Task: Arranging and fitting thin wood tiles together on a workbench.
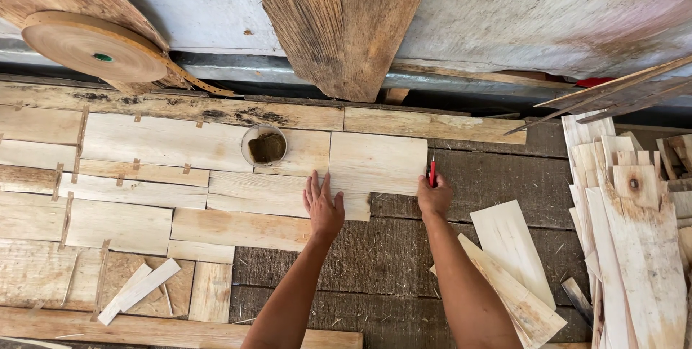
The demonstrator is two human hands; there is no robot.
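Head view, one frame. Left hand [324, 208]: flat, fingers spread apart, palm pressed on pale veneer sheet [377, 162] at its lower left corner, prob. to keep it from sliding. Right hand [434, 196]: closed round a red-handled cutter [432, 172], tip up, held against sheet's right edge, likely for trimming flush. Sheet lies on dark rough workbench [404, 262], butted w/ other veneer pieces [144, 176] to its left, which make a patchwork joined by short brown tape strips [79, 140] across the seams. Small round bowl [264, 145] w/ brownish-green pad or sponge inside sits on the patchwork just left of the sheet, within reach of left hand; use not clear. Big roll of brown tape [94, 50] top left, apart from hands. Loose offcuts [515, 262] lie beside right forearm; stack of spare veneer strips [634, 219] at far right. Dark plank [342, 25] leans against wall behind bench.
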